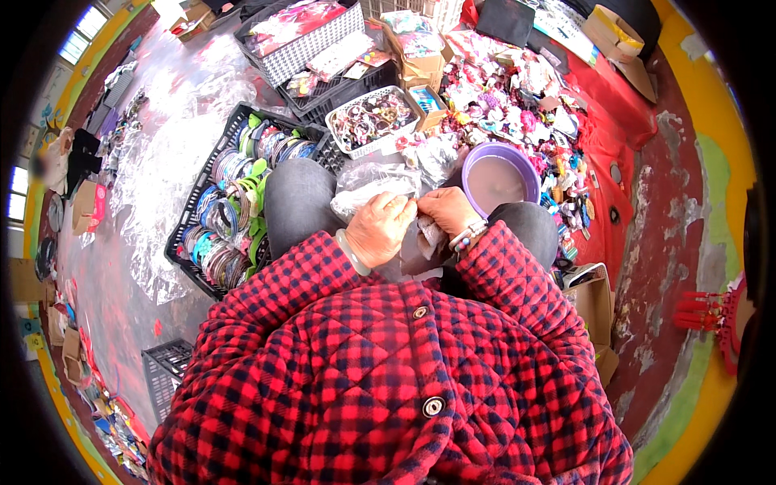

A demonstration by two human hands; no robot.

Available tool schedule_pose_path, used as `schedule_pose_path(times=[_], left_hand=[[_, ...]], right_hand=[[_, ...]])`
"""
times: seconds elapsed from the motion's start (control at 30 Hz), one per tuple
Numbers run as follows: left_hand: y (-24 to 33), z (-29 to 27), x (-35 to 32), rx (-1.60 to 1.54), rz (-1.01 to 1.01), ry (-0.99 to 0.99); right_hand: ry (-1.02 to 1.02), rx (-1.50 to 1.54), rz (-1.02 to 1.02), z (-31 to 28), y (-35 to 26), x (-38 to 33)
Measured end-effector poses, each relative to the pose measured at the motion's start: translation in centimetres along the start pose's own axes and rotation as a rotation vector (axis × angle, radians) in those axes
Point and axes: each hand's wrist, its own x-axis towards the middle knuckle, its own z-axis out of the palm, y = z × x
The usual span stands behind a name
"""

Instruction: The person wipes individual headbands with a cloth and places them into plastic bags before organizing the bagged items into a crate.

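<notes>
My left hand (380, 229) and my right hand (450, 210) meet between my knees, fingertips close together and pinched. Whatever the left fingertips hold is too small or hidden to name. Below my right fingers hangs a crumpled greyish cloth (431, 234), which that hand appears to grip. Just beyond the left hand lies a clear plastic bag (373, 186) with pale contents. To the right of my right hand stands a purple basin (537, 186) of murky, greyish water.
A black crate (179, 218) of headbands stands by my left knee. Ahead sits a white basket (345, 145) of hair ties, with grey crates (311, 55) behind. A large heap of colourful hair accessories (517, 97) covers the right floor. Plastic sheeting (174, 145) lies left.
</notes>
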Motion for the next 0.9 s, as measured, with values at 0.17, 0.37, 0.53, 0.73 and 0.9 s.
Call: schedule_pose_path(times=[0.17,0.37,0.53,0.73,0.9], left_hand=[[-0.4,-0.1,0.0,-0.04,-0.04,0.04],[-0.8,0.2,-0.3,-0.228,-0.189,0.185],[-0.9,0.5,-0.5,-0.391,-0.36,0.24],[-1.5,1.1,-0.5,-0.515,-0.598,0.268],[-1.2,1.1,-0.2,-0.553,-0.648,0.313]], right_hand=[[0.127,0.098,0.022,1.0,-0.1,-0.2],[0.174,-0.226,0.008,1.3,-3.0,-2.1],[0.163,-0.352,-0.014,1.1,-4.6,-3.2],[0.027,0.181,0.024,-1.1,-1.9,-0.2],[-0.046,0.191,-0.026,0.4,-1.6,-0.6]])
